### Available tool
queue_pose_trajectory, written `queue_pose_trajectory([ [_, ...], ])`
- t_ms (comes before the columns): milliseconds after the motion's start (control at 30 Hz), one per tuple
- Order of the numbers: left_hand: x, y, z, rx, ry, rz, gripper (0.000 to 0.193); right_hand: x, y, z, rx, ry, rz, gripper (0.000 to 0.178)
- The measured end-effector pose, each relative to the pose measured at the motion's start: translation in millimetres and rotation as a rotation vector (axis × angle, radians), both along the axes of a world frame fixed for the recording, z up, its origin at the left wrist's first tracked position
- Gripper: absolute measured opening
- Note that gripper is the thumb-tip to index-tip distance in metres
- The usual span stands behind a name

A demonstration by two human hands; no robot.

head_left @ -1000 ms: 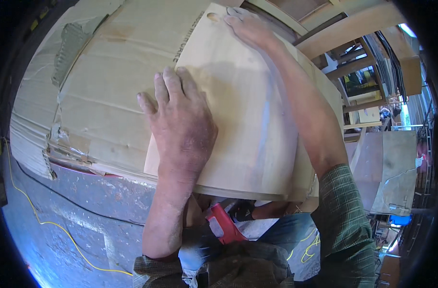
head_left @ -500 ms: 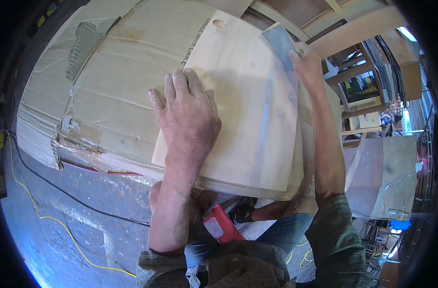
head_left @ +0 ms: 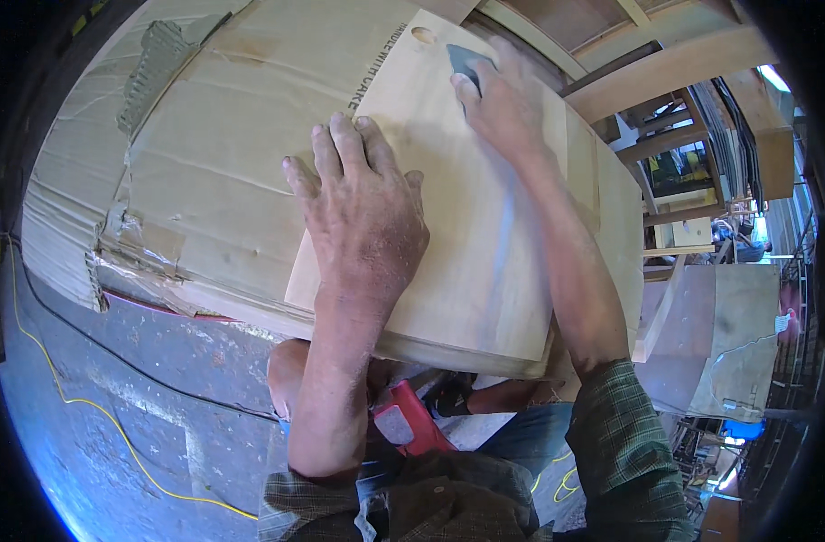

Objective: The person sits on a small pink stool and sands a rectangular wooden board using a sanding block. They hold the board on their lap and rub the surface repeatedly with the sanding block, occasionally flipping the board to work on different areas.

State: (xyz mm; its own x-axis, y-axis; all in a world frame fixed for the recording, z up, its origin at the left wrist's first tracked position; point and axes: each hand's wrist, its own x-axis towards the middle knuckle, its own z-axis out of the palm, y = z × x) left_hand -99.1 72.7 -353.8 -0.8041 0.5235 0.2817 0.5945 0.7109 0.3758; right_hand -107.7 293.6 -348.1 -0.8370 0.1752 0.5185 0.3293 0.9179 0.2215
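Note:
A pale wooden board [head_left: 448, 271] with an oval hole near its far end lies flat on a cardboard-covered surface. My left hand [head_left: 365, 212] rests on the board's left side, its fingers spread and the tips reaching over the edge onto the cardboard [head_left: 241, 117]. Close to the far end, my right hand [head_left: 510, 113] grips a grey-blue sanding block [head_left: 469, 61] against the board's face. The hand is slightly blurred, and it hides part of the block. Fine dust coats the left hand's skin.
A red plastic stool [head_left: 412, 420] stands below the near edge, by my legs. A yellow cord [head_left: 114, 420] and a black cable [head_left: 150, 384] run across the concrete floor at left. Wooden frames [head_left: 674, 72] rise at the far right, with a panel [head_left: 728, 334] nearer.
My right hand has brought the sanding block leftward from the board's far right edge onto its face near the hole. The left hand stays on the board.

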Motion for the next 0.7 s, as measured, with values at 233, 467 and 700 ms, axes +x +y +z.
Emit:
queue_pose_trajectory([
  [233,2.4,-5.3,5.1,-0.041,-0.024,-0.010,0.060,-22.3,15.1,-5.9,-0.331,-0.045,0.027,0.038],
  [467,1.3,-7.6,1.9,0.028,-0.009,-0.043,0.061,-31.8,16.1,1.6,-0.234,-0.131,-0.003,0.043],
  [700,-9.2,-26.0,4.0,0.070,-0.069,-0.161,0.057,-58.6,33.0,-4.4,-0.440,-0.052,0.006,0.044],
])
